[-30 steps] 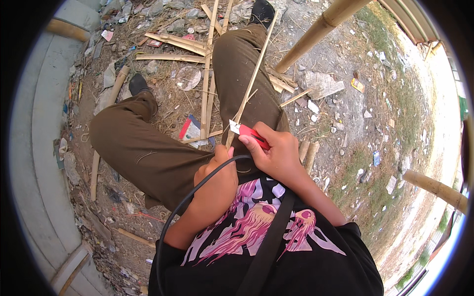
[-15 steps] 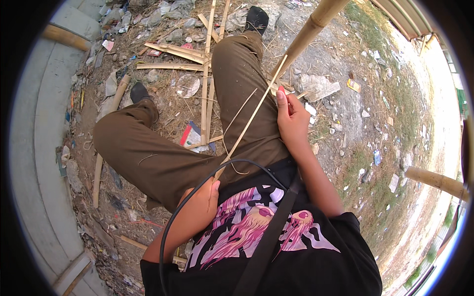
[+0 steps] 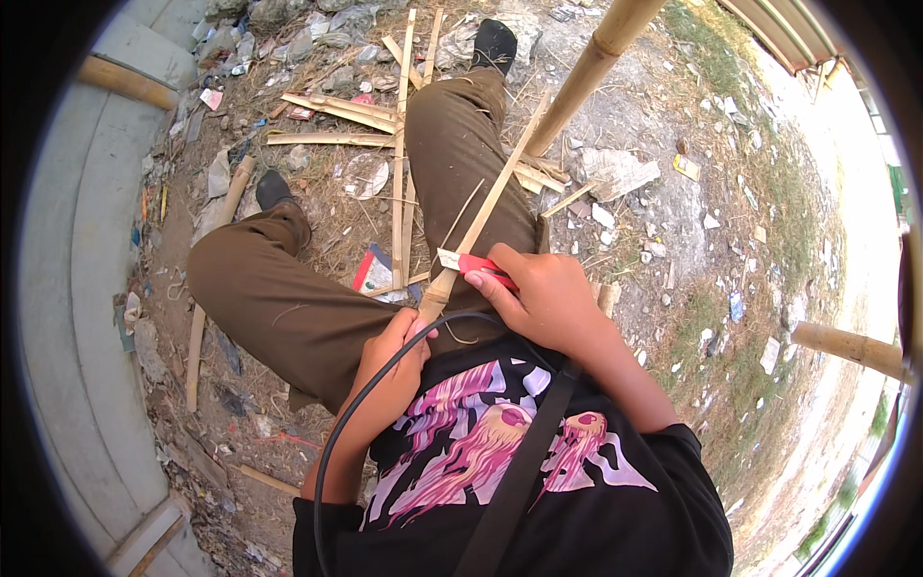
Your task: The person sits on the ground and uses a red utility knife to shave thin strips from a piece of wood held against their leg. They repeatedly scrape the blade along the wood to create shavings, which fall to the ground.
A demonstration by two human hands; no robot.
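Bamboo strip (image 3: pixel 481 226): 1, thin, slanting across the right thigh, lower end at the lap. Left hand (image 3: pixel 396 358): closed around the strip's lower end. Right hand (image 3: pixel 543 293): closed on a red knife (image 3: pixel 471 263), blade against the strip just above the left hand. Black cable (image 3: pixel 336 442): loops over the left forearm. Ground: split bamboo slats (image 3: pixel 399 163), litter, stones. Thick bamboo pole (image 3: pixel 591 67): leaning, upper right. Second pole (image 3: pixel 846 346): far right.

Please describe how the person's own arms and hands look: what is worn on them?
Both hands, left hand and right hand, are bare, without gloves. The forearms are bare too. A short black sleeve covers the right upper arm. A thin black cable curves over the left forearm.
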